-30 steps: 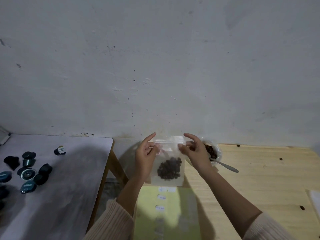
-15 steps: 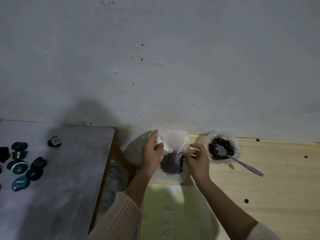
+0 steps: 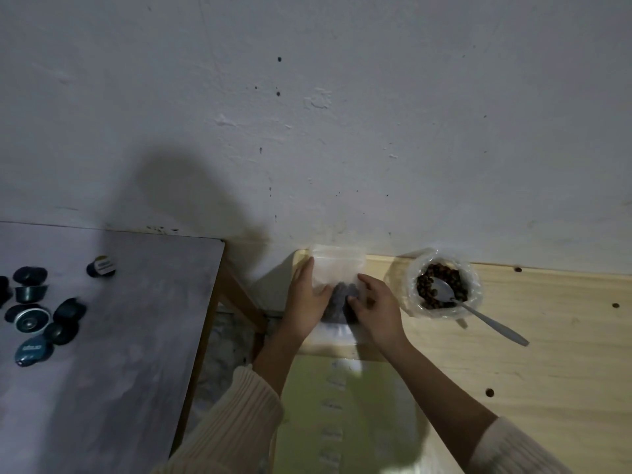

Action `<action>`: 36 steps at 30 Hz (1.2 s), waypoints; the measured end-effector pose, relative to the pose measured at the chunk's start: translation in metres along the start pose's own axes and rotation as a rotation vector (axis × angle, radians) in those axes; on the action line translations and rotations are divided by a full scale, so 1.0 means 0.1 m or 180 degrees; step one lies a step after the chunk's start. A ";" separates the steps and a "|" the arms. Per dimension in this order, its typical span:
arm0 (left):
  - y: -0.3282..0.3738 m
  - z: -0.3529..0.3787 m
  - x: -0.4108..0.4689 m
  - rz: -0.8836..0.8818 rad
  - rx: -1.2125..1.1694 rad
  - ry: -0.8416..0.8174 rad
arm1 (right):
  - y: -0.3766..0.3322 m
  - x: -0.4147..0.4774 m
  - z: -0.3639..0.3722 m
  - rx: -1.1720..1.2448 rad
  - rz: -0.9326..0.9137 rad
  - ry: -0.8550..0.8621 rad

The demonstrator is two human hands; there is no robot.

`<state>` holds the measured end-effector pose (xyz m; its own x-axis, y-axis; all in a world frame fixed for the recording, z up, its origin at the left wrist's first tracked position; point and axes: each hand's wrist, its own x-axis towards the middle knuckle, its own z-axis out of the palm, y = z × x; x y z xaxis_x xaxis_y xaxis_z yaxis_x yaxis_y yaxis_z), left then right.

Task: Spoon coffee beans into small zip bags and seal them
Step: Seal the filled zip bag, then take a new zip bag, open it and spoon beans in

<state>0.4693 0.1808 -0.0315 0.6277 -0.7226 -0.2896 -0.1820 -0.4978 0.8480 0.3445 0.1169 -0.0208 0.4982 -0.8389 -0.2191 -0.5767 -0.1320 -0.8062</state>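
A small clear zip bag [image 3: 337, 265] lies flat on the wooden table [image 3: 547, 354], close to the wall, with a dark clump of coffee beans [image 3: 340, 297] inside. My left hand [image 3: 306, 302] rests flat on the bag's left side, fingers straight. My right hand [image 3: 378, 309] presses its arched fingertips on the bag's right side, beside the beans. To the right stands a plastic-lined bowl [image 3: 410, 278] of coffee beans, and a metal spoon [image 3: 492, 325] lies in it with its handle pointing out to the right.
A yellow-green sheet [image 3: 307, 422] with pale zip bags on it lies at the table's near edge between my arms. A grey table [image 3: 119, 354] on the left holds several dark coffee capsules [image 3: 32, 319]. A gap separates the two tables.
The bag went from held upright in the air to lying flat on the table. Both hands came down with it and now press on it.
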 end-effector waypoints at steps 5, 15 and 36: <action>-0.02 0.02 -0.07 0.0055 0.0320 0.0041 | 0.00 -0.06 -0.02 -0.0320 -0.0150 -0.0190; 0.54 -0.06 -0.37 0.0432 0.0639 0.0611 | -0.27 -0.23 -0.54 -0.0210 -0.0496 -0.0044; 2.42 3.69 -1.72 0.1362 0.1024 -0.1747 | 2.47 -1.66 -4.19 -0.0712 0.1314 0.1174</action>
<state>0.0379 0.0079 0.0603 0.0025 -0.9765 -0.2154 -0.5885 -0.1755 0.7892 -0.1520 0.0024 0.0473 -0.0307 -0.9672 -0.2521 -0.8171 0.1695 -0.5509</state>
